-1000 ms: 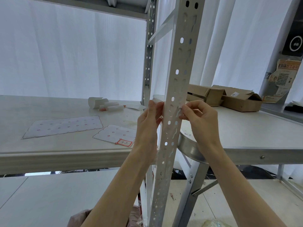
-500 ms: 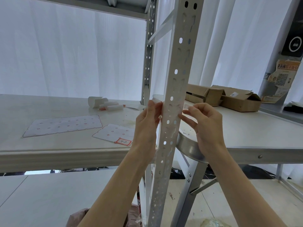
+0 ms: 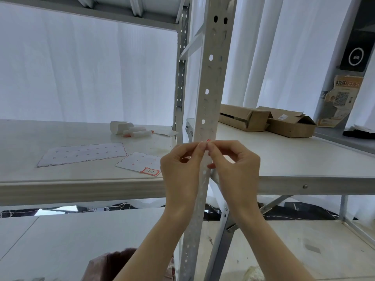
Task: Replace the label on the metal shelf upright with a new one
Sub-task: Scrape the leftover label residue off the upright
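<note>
The perforated metal shelf upright (image 3: 211, 82) runs up the middle of the view. In front of it, at shelf height, my left hand (image 3: 182, 171) and my right hand (image 3: 233, 169) meet with fingertips pinched together. Between them sits a small label (image 3: 208, 140), of which only a red edge shows; the rest is hidden by my fingers. Whether it sticks to the upright I cannot tell. On the shelf to the left lies a red-bordered label marked 42 (image 3: 150, 171) at the corner of a backing sheet (image 3: 140, 162).
A larger label sheet (image 3: 81, 154) lies further left on the shelf board (image 3: 60, 187). White paper rolls and a marker (image 3: 132, 130) sit behind it. Two open cardboard boxes (image 3: 267, 120) rest on the right shelf. A rear upright (image 3: 180, 78) stands behind.
Both hands came off the sides of the upright and met in front of it, fingertips pinched together on a small red-edged label.
</note>
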